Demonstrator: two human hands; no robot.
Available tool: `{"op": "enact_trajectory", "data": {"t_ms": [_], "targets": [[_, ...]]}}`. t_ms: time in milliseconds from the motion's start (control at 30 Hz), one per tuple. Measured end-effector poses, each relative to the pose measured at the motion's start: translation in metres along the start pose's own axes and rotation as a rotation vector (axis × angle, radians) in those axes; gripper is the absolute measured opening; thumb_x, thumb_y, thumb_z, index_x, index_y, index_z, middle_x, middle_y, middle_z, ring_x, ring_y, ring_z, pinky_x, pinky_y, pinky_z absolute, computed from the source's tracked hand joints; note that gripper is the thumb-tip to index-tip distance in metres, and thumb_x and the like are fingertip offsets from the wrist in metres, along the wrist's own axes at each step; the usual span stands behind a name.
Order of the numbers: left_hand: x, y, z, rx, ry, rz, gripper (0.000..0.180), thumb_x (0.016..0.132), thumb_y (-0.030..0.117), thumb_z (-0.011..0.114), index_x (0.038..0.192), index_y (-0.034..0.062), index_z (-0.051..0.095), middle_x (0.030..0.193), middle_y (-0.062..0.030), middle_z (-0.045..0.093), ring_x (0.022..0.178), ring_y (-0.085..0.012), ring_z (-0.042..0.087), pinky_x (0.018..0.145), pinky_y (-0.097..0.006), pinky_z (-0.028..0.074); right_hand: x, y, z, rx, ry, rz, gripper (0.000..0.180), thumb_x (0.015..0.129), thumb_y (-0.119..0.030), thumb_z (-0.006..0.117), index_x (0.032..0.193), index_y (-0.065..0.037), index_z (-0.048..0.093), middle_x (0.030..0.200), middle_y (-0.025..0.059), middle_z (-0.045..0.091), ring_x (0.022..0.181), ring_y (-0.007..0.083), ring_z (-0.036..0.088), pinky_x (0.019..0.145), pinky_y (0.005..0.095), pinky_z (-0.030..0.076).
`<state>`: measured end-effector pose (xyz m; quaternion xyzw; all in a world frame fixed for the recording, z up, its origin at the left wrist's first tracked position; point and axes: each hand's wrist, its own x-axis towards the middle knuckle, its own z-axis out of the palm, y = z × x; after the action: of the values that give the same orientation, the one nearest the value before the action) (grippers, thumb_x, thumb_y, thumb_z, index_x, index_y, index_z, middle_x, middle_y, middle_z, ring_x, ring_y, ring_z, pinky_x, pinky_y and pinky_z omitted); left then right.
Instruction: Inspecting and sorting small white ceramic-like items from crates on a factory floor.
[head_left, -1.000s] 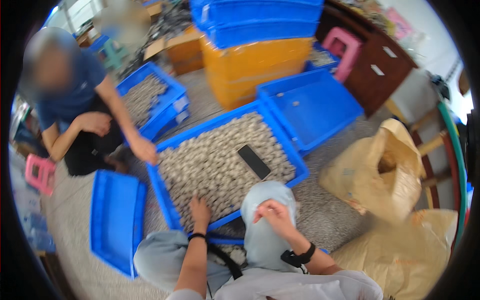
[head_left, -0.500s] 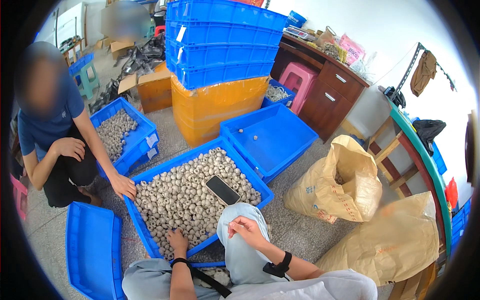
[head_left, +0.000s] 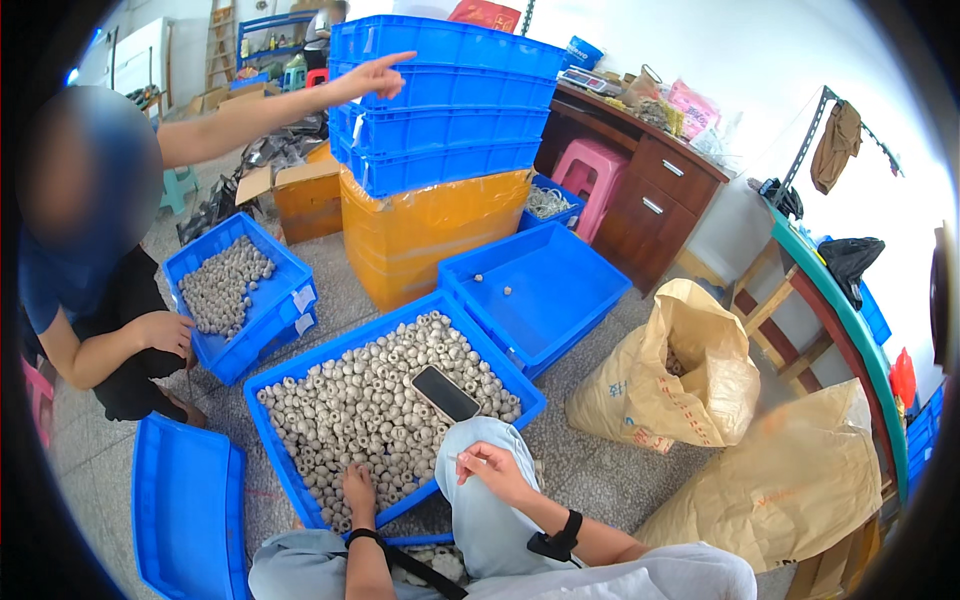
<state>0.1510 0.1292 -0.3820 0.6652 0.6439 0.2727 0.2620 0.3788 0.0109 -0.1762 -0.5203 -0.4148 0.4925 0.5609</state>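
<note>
The left hand is laid flat, fingers spread, on the grey ring-shaped parts at the near edge of the blue crate; nothing is gripped. A black phone is seen lying on the parts just beyond and right of these fingers. The right hand is rested on the raised knee, fingers loosely curled; a pinched part cannot be told. A co-worker's arm is held pointing toward the stacked blue crates, well beyond.

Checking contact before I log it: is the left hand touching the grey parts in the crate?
Touching. The head view shows the left hand resting fingers-down on the grey parts.
</note>
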Motion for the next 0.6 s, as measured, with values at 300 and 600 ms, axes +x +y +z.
{"op": "enact_trajectory", "data": {"t_ms": [300,600], "targets": [[-0.002,0.027,-0.016,-0.024,-0.021,-0.054,0.019,0.081,0.009,0.055,0.098,0.0019,0.056,0.095,-0.0188,0.056,0.078,-0.034,0.056,0.068,-0.041,0.046,-0.001,-0.001,-0.001,0.004,-0.002,0.002,0.015,0.088,-0.014,0.052,0.084,0.0,0.056,0.075,0.0031,0.058,0.07,0.0104,0.056,0.067,0.0239,0.045],[0.001,0.002,-0.001,-0.082,0.026,0.078,0.021,0.081,0.016,0.055,0.096,0.0031,0.058,0.076,-0.0173,0.062,0.074,-0.0314,0.061,0.066,-0.038,0.047,0.0,-0.002,0.0,-0.027,-0.023,-0.013,0.016,0.089,-0.014,0.051,0.085,0.001,0.055,0.077,0.0053,0.058,0.069,0.0122,0.058,0.066,0.0263,0.048]]}}
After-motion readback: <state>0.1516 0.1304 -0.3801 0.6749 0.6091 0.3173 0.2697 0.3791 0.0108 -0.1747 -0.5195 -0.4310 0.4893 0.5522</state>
